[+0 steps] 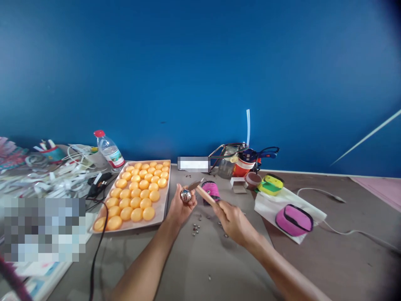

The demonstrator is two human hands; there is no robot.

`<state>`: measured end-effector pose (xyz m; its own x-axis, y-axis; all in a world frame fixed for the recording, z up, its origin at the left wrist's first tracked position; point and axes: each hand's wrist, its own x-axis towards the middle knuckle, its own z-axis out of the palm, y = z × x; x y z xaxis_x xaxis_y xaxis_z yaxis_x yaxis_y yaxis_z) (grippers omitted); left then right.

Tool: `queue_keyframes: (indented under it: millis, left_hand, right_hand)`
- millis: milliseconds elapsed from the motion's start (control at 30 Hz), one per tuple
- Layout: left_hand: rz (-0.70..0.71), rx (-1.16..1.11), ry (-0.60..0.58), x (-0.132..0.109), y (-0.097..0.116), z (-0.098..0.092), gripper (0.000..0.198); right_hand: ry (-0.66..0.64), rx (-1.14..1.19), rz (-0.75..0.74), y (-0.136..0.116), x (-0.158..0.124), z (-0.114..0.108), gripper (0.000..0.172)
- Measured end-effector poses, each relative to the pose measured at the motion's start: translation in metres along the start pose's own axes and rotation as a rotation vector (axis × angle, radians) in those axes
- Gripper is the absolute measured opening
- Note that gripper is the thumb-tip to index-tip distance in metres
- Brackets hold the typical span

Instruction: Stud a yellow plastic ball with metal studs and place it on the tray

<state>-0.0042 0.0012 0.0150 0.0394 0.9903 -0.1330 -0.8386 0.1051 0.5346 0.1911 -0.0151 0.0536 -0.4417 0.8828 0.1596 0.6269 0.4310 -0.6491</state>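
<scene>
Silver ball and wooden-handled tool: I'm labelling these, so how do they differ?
The silver ball is round and shiny; the wooden-handled tool is long, with a pale handle. The ball sits in the left hand; the tool is in the right hand. Both are held.

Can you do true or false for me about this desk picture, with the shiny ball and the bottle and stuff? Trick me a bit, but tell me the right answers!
1. The left hand holds a silver ball. True.
2. The bottle has a red cap. True.
3. The right hand holds the bottle. False: the right hand holds a wood-coloured handle.
4. The wall is yellow. False: the wall is blue.
5. Round orange things lie in the tray. True.
</scene>
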Motion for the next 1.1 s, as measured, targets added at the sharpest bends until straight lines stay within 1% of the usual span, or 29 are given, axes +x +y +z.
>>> queue_keyframes:
  millis: [100,200,267,367,433,600,767,933,1100]
  left_hand:
    - [0.021,0.029,-0.007,0.000,-0.001,-0.001,0.033]
    - [0.042,0.043,-0.015,0.001,-0.003,-0.001,0.033]
    - [0.065,0.048,0.010,0.003,-0.003,-0.002,0.033]
    - [0.078,0.053,0.078,0.005,-0.003,-0.004,0.032]
    - [0.065,0.043,0.102,0.005,-0.002,-0.004,0.033]
    - [0.017,0.036,0.064,0.003,-0.001,-0.001,0.035]
    - [0.001,0.001,0.075,0.005,-0.002,-0.002,0.028]
    - [-0.036,-0.016,0.048,0.003,0.000,-0.001,0.019]
    - [-0.012,-0.003,0.028,0.002,0.002,0.000,0.018]
  right_hand:
    - [-0.039,-0.031,-0.007,-0.001,0.000,-0.001,0.022]
    - [0.014,0.001,-0.036,-0.004,-0.001,-0.005,0.026]
    - [0.038,-0.001,-0.025,-0.006,-0.002,-0.006,0.026]
    - [-0.003,-0.069,0.000,-0.008,-0.003,-0.003,0.022]
    - [-0.027,-0.099,-0.007,-0.007,-0.002,0.001,0.020]
    - [0.022,-0.088,-0.023,-0.004,-0.001,0.005,0.024]
    - [-0.021,-0.099,-0.023,-0.001,0.001,0.005,0.024]
    - [0.018,-0.056,-0.007,0.004,0.005,0.002,0.026]
    - [-0.032,-0.059,-0.004,0.003,0.004,0.001,0.025]
